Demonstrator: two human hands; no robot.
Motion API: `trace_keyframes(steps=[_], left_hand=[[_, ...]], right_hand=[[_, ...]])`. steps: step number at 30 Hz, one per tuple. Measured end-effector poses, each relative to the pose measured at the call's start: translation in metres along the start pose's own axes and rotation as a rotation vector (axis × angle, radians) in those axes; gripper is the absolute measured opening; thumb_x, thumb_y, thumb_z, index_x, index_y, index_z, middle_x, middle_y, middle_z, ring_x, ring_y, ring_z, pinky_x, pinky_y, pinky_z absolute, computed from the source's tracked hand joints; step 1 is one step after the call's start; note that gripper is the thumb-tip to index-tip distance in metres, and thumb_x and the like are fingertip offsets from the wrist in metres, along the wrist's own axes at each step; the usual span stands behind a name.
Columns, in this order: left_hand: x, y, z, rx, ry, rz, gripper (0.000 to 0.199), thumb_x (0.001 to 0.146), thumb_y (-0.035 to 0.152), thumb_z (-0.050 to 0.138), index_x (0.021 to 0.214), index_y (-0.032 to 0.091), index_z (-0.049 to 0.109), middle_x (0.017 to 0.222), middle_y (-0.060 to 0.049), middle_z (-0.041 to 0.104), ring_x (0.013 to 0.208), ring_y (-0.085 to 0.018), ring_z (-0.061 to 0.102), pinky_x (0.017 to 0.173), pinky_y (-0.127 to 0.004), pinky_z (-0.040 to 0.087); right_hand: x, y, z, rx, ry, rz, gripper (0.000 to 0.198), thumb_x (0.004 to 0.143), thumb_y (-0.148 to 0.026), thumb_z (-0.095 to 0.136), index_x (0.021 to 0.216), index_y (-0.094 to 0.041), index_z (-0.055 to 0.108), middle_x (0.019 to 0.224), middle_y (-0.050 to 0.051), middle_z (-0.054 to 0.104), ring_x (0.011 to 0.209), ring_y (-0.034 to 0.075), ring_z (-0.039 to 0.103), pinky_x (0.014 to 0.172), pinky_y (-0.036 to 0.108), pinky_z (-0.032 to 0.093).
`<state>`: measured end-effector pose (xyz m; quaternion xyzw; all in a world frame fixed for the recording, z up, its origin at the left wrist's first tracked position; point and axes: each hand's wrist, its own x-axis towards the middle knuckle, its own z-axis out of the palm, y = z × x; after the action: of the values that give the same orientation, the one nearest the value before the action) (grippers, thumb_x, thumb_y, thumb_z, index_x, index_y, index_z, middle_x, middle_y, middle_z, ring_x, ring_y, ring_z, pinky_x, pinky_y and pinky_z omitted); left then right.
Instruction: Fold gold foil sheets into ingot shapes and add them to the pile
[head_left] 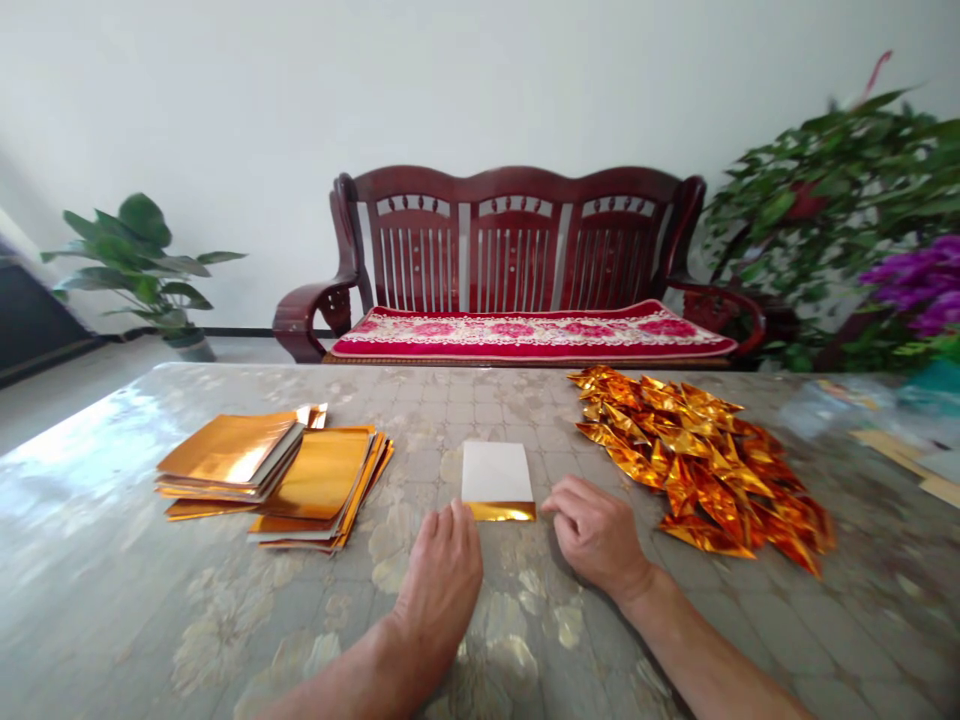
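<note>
A small sheet of gold foil paper (495,470) lies white side up in front of me. Its near edge is folded over into a narrow gold strip. My left hand (442,555) is at the strip's left corner, fingers pressed together, with the tips on or against the paper; the thumb is hidden. Just off the right end of the strip is my right hand (596,530), its fingers curled in and the index fingertip close to the corner. Nothing shows in its grasp.
Stacks of flat gold foil sheets (319,475) lie at left. A heap of folded foil ingots (697,460) lies at right, with clear plastic wrapping (836,405) beyond it. Behind the patterned table (225,610) stand a wooden bench (510,250) and potted plants (142,255).
</note>
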<state>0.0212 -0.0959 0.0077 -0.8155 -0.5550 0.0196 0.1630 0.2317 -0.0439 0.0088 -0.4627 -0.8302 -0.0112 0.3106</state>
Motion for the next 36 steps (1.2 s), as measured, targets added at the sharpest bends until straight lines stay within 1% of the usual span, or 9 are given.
trace_keyframes(steps=[5, 9, 12, 18, 23, 26, 31, 34, 36], left_hand=[[0.007, -0.007, 0.001, -0.091, 0.029, 0.022, 0.033, 0.089, 0.005, 0.05, 0.118, 0.012, 0.062, 0.116, -0.014, 0.065, 0.099, -0.025, 0.061, 0.084, -0.038, 0.05], [0.014, -0.017, 0.002, -0.208, 0.038, -0.002, 0.032, 0.091, 0.008, 0.049, 0.121, 0.016, 0.059, 0.125, -0.011, 0.061, 0.104, -0.024, 0.06, 0.086, -0.038, 0.049], [0.018, -0.023, 0.001, -0.292, 0.06, -0.097, 0.031, 0.093, 0.01, 0.047, 0.122, 0.019, 0.057, 0.119, -0.009, 0.061, 0.102, -0.023, 0.06, 0.086, -0.036, 0.048], [0.023, -0.028, -0.003, -0.381, 0.041, -0.211, 0.015, 0.096, 0.022, 0.048, 0.095, 0.019, 0.063, 0.095, -0.006, 0.062, 0.095, -0.022, 0.06, 0.086, -0.036, 0.045], [0.027, -0.023, -0.002, -0.589, 0.048, -0.229, 0.018, 0.097, 0.029, 0.049, 0.104, 0.021, 0.065, 0.101, -0.005, 0.065, 0.098, -0.021, 0.061, 0.087, -0.033, 0.045], [0.03, -0.017, -0.004, -0.747, 0.047, -0.256, 0.026, 0.099, 0.035, 0.044, 0.109, 0.021, 0.064, 0.101, -0.006, 0.067, 0.097, -0.021, 0.064, 0.083, -0.031, 0.045], [0.038, -0.01, -0.005, -0.959, 0.012, -0.315, 0.032, 0.099, 0.032, 0.04, 0.085, 0.018, 0.065, 0.083, -0.004, 0.07, 0.08, -0.017, 0.066, 0.069, -0.025, 0.041], [0.04, -0.013, -0.003, -0.94, 0.005, -0.35, 0.038, 0.1, 0.025, 0.036, 0.076, 0.017, 0.064, 0.07, -0.001, 0.067, 0.066, -0.014, 0.062, 0.062, -0.024, 0.038], [0.039, -0.019, -0.002, -0.842, 0.091, -0.324, 0.035, 0.1, 0.023, 0.036, 0.084, 0.018, 0.066, 0.077, -0.002, 0.068, 0.072, -0.015, 0.062, 0.066, -0.025, 0.04]], right_hand=[[0.005, -0.008, -0.003, -0.016, -0.138, -0.096, 0.014, 0.089, -0.017, 0.058, 0.093, -0.023, 0.07, 0.088, 0.003, 0.067, 0.086, 0.018, 0.057, 0.077, 0.029, 0.039], [0.006, -0.013, 0.001, -0.184, -0.2, -0.147, 0.013, 0.094, -0.023, 0.058, 0.085, -0.023, 0.068, 0.086, 0.003, 0.066, 0.085, 0.019, 0.056, 0.074, 0.031, 0.036], [0.006, -0.015, 0.006, -0.299, -0.167, -0.168, 0.017, 0.093, -0.016, 0.056, 0.079, -0.021, 0.065, 0.081, 0.004, 0.064, 0.079, 0.019, 0.055, 0.07, 0.033, 0.033], [0.006, -0.01, 0.013, -0.391, -0.095, -0.087, 0.018, 0.088, -0.011, 0.06, 0.073, -0.02, 0.064, 0.075, 0.003, 0.062, 0.071, 0.017, 0.055, 0.066, 0.032, 0.031], [0.007, -0.009, 0.011, -0.311, 0.019, -0.006, 0.025, 0.091, -0.012, 0.052, 0.072, -0.021, 0.065, 0.072, 0.001, 0.062, 0.069, 0.014, 0.056, 0.066, 0.029, 0.032], [0.006, -0.018, 0.009, -0.232, 0.078, -0.076, 0.027, 0.095, -0.013, 0.049, 0.075, -0.022, 0.066, 0.072, 0.0, 0.063, 0.07, 0.014, 0.057, 0.069, 0.028, 0.033], [0.007, -0.036, 0.008, -0.202, 0.078, -0.284, 0.029, 0.097, -0.019, 0.049, 0.072, -0.021, 0.063, 0.066, 0.001, 0.06, 0.066, 0.015, 0.054, 0.066, 0.031, 0.033], [0.009, -0.038, 0.008, -0.156, 0.063, -0.303, 0.027, 0.097, -0.019, 0.049, 0.076, -0.021, 0.065, 0.068, 0.001, 0.061, 0.068, 0.015, 0.055, 0.066, 0.03, 0.035], [0.01, -0.034, 0.005, -0.073, 0.088, -0.271, 0.022, 0.097, -0.019, 0.051, 0.082, -0.021, 0.066, 0.074, 0.001, 0.064, 0.072, 0.015, 0.057, 0.069, 0.029, 0.038]])
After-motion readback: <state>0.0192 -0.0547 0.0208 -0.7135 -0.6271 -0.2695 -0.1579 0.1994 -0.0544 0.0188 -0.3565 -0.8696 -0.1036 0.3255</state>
